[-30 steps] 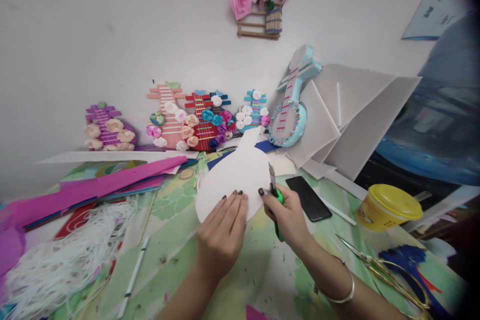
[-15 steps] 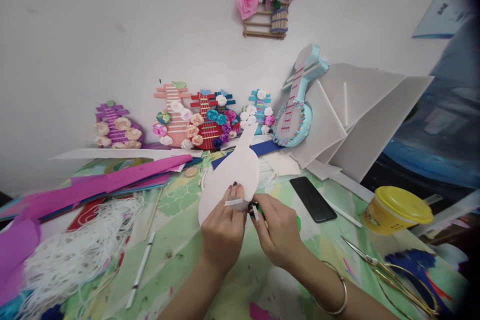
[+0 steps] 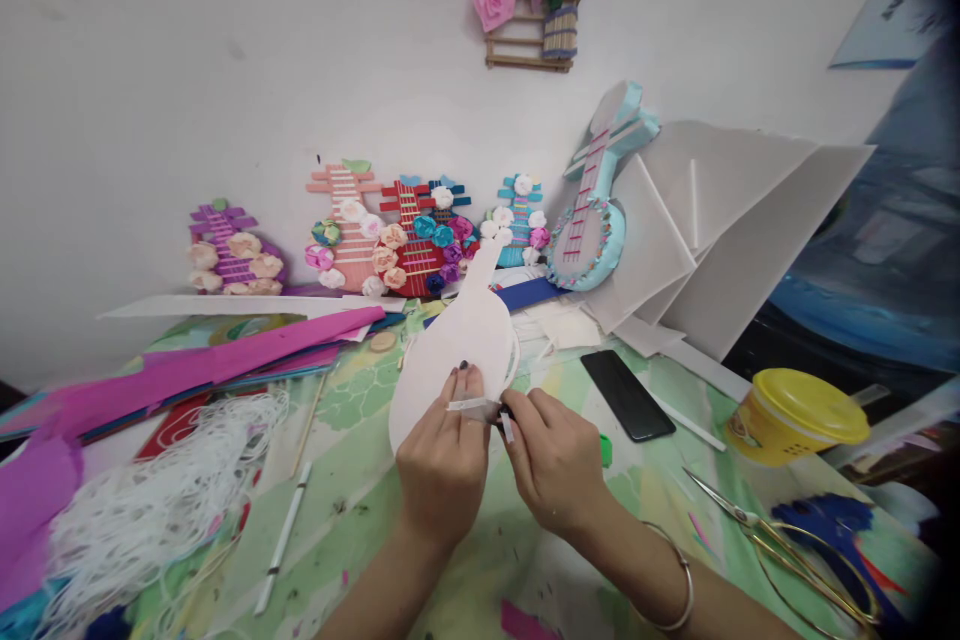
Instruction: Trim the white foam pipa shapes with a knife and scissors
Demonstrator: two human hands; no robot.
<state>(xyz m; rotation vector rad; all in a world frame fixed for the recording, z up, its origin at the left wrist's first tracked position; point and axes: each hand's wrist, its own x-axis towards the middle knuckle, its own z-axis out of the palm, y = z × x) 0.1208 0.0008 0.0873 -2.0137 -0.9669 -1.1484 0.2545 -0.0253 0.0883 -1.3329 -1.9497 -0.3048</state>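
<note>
Head view shows white cutout [image 3: 459, 340] and lidded yellow tub [image 3: 796, 418], contents hidden.

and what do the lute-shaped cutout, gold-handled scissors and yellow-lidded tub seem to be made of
Lute-shaped cutout: probably card or foam board; matt white, flat.
Gold-handled scissors: metal, handles perhaps plated; shiny silver and gold.
Yellow-lidded tub: likely plastic; smooth, slight sheen.

Soft light, faint shadows, dark right edge
</note>
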